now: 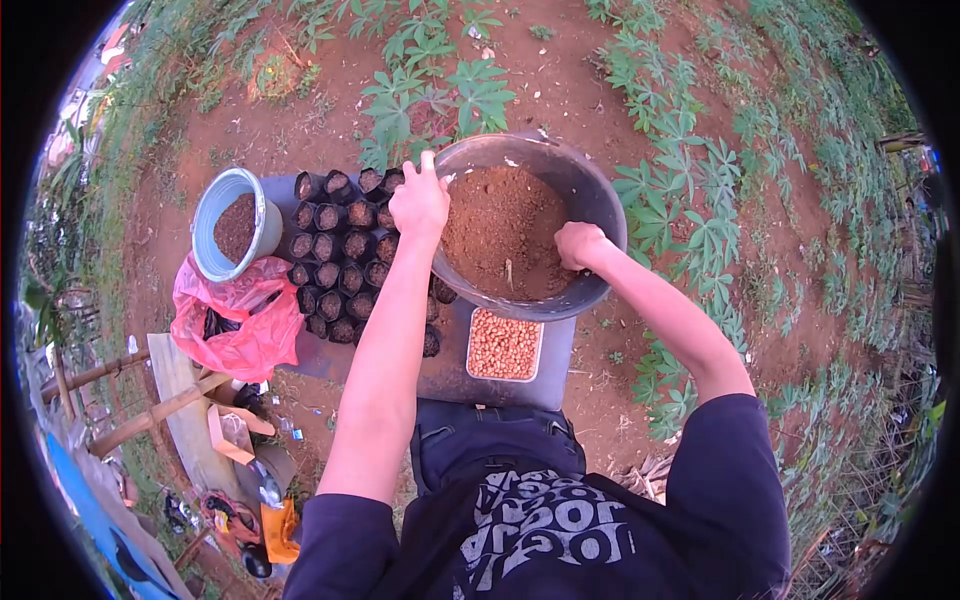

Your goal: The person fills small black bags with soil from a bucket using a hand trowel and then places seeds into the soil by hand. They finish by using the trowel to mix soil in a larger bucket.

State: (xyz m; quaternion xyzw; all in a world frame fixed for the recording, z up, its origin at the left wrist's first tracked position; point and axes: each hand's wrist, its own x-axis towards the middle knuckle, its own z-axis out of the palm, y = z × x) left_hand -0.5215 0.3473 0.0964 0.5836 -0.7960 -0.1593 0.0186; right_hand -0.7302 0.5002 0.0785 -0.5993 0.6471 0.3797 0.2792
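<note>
My left hand [418,200] is at the left rim of a large dark basin [600,200], its fingers closed on the rim. Brown soil [505,230] lies in the basin. Inside the basin's right side, my right hand [580,246] touches the soil with its fingers curled; whether they hold anything is hidden. Small black bags filled with soil [328,247] stand in rows left of the basin, partly behind my left forearm. Below the basin sits a square clear tub of light brown seeds or nuts [503,345].
A light blue bucket with dark soil [268,225] and a pink plastic bag [240,325] are at the table's [450,380] left. Leafy plants [690,210] grow beyond and to the right. Wooden poles [155,415] and an orange item [281,530] lie lower left.
</note>
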